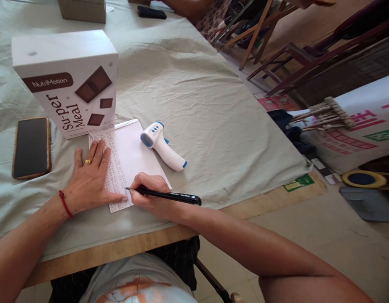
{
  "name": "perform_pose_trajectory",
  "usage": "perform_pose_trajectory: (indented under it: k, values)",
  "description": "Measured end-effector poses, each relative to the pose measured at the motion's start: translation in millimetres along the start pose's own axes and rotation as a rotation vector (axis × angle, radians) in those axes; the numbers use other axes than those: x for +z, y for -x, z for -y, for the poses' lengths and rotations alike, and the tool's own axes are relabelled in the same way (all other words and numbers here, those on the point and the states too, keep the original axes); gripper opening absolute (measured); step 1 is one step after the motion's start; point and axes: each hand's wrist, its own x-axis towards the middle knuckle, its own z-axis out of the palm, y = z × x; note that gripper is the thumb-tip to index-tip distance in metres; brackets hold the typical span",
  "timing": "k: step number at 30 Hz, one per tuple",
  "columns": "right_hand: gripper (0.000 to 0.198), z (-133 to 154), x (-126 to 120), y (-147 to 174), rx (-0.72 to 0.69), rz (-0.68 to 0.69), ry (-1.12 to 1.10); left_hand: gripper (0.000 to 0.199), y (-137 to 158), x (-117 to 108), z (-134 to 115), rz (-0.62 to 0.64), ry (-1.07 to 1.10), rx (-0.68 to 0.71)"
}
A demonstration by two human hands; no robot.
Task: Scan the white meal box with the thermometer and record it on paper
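My right hand (151,194) is closed round a black pen (169,195), its tip at the writing on a white notepad (136,147). Rows of small handwriting run down the pad's left part, and the rest of the sheet that shows is blank. Fingers spread, my left hand (91,179) lies flat over the pad's left edge and the cloth. A white and blue infrared thermometer (164,147) rests at the pad's right edge. Behind the pad stands a white NutriMotion box (96,97), close to its top edge.
A smartphone (32,147) lies left of my left hand. Toward the back are a cardboard box (83,10) and a dark object (152,12). The pale cloth (197,101) covers a wooden table. Wooden chairs (295,63) and a printed sack (365,126) stand to the right.
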Motion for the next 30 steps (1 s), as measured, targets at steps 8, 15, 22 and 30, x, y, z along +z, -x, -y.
perform_pose_trajectory:
  k: [8, 15, 22, 30]
  values:
    - [0.011, -1.4, 0.1, -0.5, 0.018, -0.003, 0.002, 0.118, 0.1, -1.0, 0.5, 0.001, 0.016, 0.004]
    - [0.011, -3.2, 1.1, 0.6, 0.024, -0.028, -0.006, 0.116, 0.3, -1.0, 1.0, -0.008, 0.025, 0.007]
    - [0.012, -1.9, 0.3, 1.0, -0.009, -0.024, 0.039, 0.12, 0.4, -1.1, 0.7, -0.002, 0.021, 0.0]
    - [0.013, -4.6, 1.6, 1.3, 0.006, -0.036, 0.04, 0.119, 0.3, -0.6, 1.1, -0.008, 0.023, 0.003]
